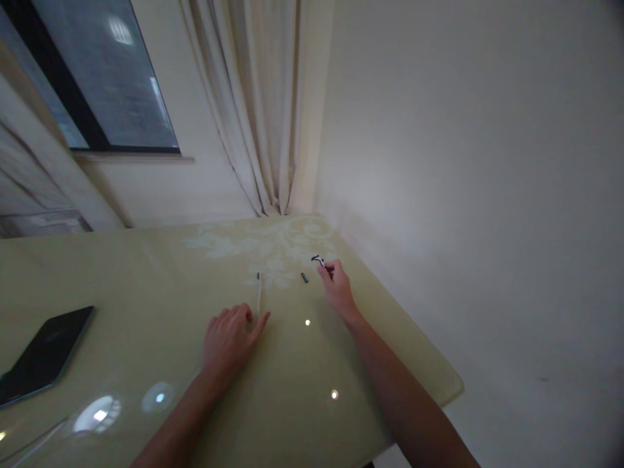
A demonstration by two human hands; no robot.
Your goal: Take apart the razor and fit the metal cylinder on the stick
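Note:
My left hand [229,341] rests low over the table, fingers curled and thumb stretched out to the side, with a gap between thumb and forefinger. At that gap a thin white cord-like strip [259,296] with a small dark tip runs away from the hand; its near end is hidden by the hand. My right hand [336,283] pinches a small black-and-white piece [320,260] with a thin dark end sticking out to the left; its exact kind is too small to tell. Just left of this hand lies a small dark oblong piece [305,277] on the table.
The pale, glossy table [160,305] has a leaf pattern and light reflections. A dark tablet-like slab [46,354] lies at the left, a thin pale cable [41,442] near the lower left. Curtains [253,110] and a window stand behind; a plain wall [463,195] borders the right side.

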